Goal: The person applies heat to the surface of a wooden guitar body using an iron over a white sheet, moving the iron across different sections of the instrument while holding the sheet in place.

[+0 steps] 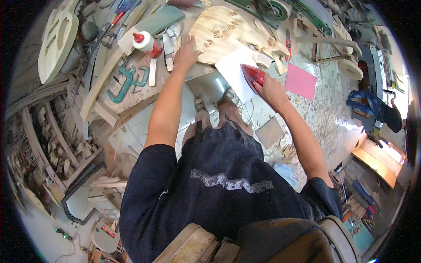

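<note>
Iron (251, 74): its sole is hidden from me; my right hand (274, 91) covers part of its handle.
White sheet (231, 65): partly hidden under the iron.
Board (219, 33): one corner disappears beneath the white sheet.
Left hand (187, 53): I can't see its palm.
Green machine (280, 9): cut off by the upper edge.
Person (377, 106): hands too small to tell.
Shirt print (230, 181): too blurred to make out.

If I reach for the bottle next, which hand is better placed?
Probably your left hand: it rests at the left edge of the pale panel, close to the bottle, with no tool visible in it. Your right hand is farther off and grips the iron.
</note>
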The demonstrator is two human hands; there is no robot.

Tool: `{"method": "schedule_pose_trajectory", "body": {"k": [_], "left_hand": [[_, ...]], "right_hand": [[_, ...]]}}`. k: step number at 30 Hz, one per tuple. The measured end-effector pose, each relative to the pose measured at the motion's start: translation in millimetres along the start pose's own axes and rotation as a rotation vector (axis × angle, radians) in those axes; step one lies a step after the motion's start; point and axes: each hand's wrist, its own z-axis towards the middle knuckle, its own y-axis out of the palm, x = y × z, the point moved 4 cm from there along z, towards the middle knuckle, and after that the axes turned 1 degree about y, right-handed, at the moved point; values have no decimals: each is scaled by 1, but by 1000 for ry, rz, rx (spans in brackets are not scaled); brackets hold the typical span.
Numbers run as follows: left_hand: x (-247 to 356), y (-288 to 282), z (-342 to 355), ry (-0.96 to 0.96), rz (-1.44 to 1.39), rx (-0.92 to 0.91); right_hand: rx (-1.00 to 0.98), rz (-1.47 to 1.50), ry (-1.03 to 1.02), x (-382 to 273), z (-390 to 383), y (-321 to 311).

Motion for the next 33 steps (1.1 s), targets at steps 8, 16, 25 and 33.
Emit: {"method": "schedule_pose_trajectory", "body": {"k": [8, 16, 25, 33], "left_hand": [[4, 0, 5, 18, -14, 3], [9, -5, 1, 6, -2, -23], [5, -5, 0, -11, 46, -27], [11, -9, 4, 0, 91, -49]], "right_hand": [[5, -13, 1, 4, 16, -5], [-19, -34, 10, 5, 13, -14], [-71, -49, -3, 13, -9, 2], [-18, -21, -57, 5, 14, -16]]}}
